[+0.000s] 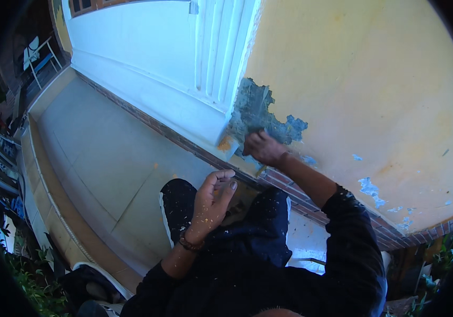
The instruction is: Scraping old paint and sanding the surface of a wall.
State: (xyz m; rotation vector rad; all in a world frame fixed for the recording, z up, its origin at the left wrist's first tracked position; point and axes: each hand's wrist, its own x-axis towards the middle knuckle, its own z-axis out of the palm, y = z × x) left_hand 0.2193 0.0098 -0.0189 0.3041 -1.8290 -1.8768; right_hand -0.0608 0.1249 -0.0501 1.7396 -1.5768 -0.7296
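Observation:
My right hand is at the lower part of a yellow wall, against a bare grey patch with ragged paint edges. Its fingers are curled closed, and whatever they may hold is hidden. Above my knees, my left hand is raised with bent fingers and the thumb apart, nothing in it. A beaded bracelet circles that wrist. Pale flecks dot the left hand and my dark trousers.
White fluted trim borders the patch on the left, above a brick strip. Smaller flaked spots mark the wall at right. A tiled ledge runs left, edged by a raised curb. Plants grow beyond it.

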